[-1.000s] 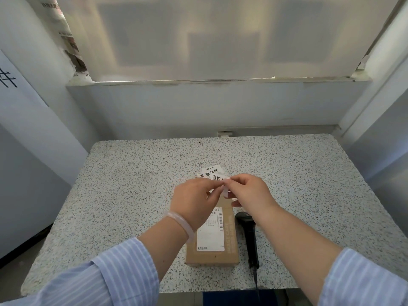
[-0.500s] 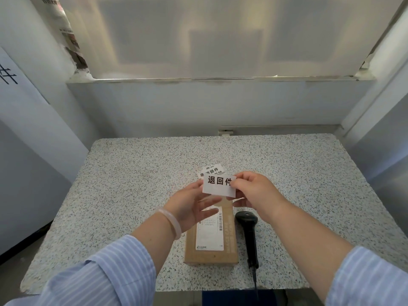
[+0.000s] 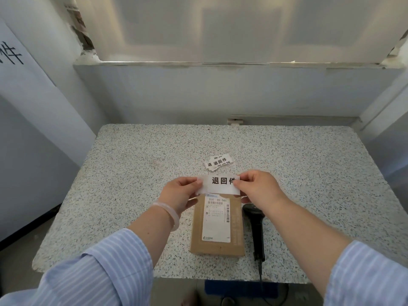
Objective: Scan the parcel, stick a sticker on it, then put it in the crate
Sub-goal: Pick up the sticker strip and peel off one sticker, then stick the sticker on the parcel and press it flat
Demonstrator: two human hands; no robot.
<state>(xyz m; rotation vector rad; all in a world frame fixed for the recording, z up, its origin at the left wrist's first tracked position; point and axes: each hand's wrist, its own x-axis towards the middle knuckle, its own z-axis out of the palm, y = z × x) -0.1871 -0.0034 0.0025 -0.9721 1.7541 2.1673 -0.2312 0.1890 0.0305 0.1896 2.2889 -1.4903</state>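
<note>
Moved: both hands have pulled apart since before, and the white paper sticker with black letters (image 3: 221, 184) is now stretched flat.
Left hand (image 3: 181, 194): fingers pinch the sticker's left end.
Sticker: held in the air, over the far end of the parcel.
Parcel: long brown cardboard box with a white label (image 3: 217, 226), flat on the speckled grey stone desk (image 3: 132, 173).
Right hand (image 3: 257, 187): fingers pinch the sticker's right end.
Scanner: black handheld scanner (image 3: 256, 228), just right of the box.
</note>
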